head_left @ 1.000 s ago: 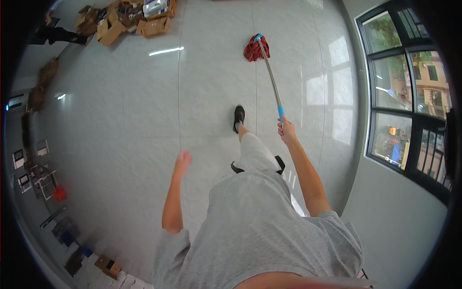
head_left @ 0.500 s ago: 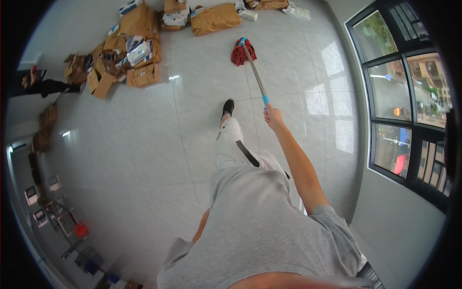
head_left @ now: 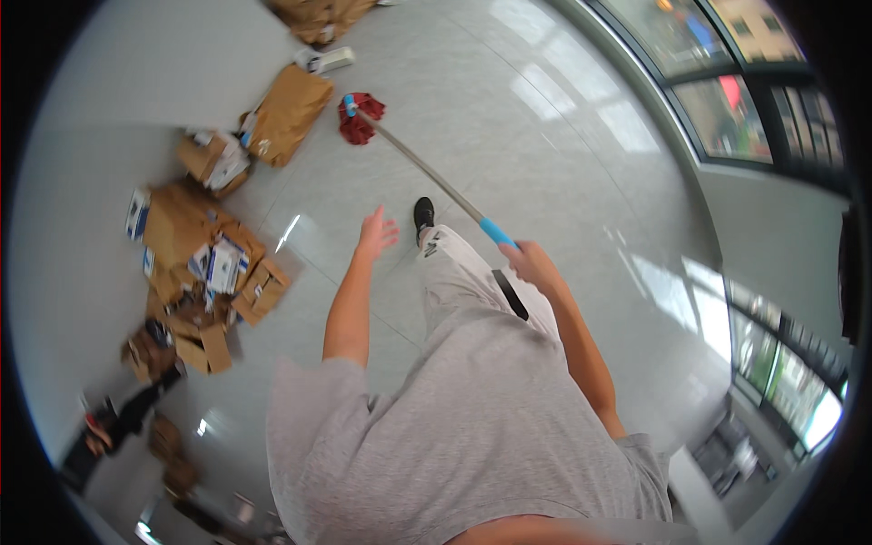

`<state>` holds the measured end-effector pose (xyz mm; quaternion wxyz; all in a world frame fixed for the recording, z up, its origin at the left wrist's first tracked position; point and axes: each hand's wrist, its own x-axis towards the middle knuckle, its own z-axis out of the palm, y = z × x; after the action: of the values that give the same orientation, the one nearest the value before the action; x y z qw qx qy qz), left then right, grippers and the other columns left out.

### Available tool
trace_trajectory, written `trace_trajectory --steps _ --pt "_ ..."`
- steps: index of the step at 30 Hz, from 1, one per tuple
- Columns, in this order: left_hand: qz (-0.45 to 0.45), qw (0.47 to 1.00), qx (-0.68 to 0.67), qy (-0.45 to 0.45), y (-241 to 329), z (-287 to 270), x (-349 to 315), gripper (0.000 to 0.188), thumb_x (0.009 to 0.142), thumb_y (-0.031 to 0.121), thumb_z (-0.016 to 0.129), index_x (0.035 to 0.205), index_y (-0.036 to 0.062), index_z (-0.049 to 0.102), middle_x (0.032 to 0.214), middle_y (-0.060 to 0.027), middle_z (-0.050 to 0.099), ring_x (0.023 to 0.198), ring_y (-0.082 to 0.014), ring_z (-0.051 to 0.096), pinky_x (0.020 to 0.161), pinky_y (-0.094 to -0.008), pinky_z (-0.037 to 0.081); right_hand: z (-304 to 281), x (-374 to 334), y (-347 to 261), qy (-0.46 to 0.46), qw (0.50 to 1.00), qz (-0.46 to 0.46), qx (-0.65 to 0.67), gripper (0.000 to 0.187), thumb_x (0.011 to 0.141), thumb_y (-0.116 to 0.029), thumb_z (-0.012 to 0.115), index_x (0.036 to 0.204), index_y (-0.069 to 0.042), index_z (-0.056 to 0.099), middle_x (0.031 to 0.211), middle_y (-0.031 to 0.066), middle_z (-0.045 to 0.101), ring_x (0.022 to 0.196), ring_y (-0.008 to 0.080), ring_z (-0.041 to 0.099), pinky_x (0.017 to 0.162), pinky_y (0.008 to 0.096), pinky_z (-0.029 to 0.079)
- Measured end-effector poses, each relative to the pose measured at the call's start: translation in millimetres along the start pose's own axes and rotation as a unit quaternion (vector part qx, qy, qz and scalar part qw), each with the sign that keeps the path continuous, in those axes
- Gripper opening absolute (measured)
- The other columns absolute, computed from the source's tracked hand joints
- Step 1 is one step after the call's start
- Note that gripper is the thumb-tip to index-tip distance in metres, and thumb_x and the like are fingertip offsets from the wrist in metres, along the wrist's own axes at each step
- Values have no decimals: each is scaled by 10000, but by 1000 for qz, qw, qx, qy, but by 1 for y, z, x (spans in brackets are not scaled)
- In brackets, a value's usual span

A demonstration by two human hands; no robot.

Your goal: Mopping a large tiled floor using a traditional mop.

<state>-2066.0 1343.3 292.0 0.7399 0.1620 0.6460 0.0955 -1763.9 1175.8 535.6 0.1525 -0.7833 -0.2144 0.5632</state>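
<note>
A mop (head_left: 422,166) slants from my right side toward the far left, with a metal pole, a blue grip and a blue joint above its head. Its red mop head (head_left: 362,118) rests on the tiled floor beside a brown paper-wrapped package. My right hand (head_left: 534,265) is closed round the top end of the blue grip. Out in front of me on the left, my left hand (head_left: 377,234) hangs in the air with its fingers apart, holding nothing. It is apart from the pole.
The large brown package (head_left: 289,113) lies left of the mop head. Further left, opened cardboard boxes (head_left: 204,336) and papers are heaped by the wall. A person in dark clothes (head_left: 127,418) is at the lower left. Windows (head_left: 727,118) line the right side.
My view has turned to the right, so the boxes and windows sit elsewhere. My left hand has come up into view from beside my body. My right hand still holds the mop.
</note>
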Motion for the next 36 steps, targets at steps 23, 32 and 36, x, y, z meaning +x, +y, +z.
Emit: trace_trajectory --steps 23,32,36 --pt "-120 933 -295 -170 -396 162 -78 170 650 7 543 551 87 430 553 -66 474 530 -219 503 515 -301 425 -21 -382 259 235 911 -227 -251 157 814 -246 708 874 -102 695 481 81 458 408 221 441 442 363 332" --pt "321 911 -191 -177 -511 56 -218 138 771 121 565 637 88 557 601 -76 505 605 -209 512 529 -351 420 87 -500 348 253 825 -342 -372 149 817 -281 687 875 -144 685 491 90 508 454 300 517 474 414 393" --pt "267 893 -356 -59 -609 -14 -241 119 773 95 563 659 63 543 625 -84 520 600 -206 522 529 -323 426 140 -546 396 194 776 -438 -412 129 798 -259 693 862 -147 689 480 76 499 457 301 514 480 416 403"
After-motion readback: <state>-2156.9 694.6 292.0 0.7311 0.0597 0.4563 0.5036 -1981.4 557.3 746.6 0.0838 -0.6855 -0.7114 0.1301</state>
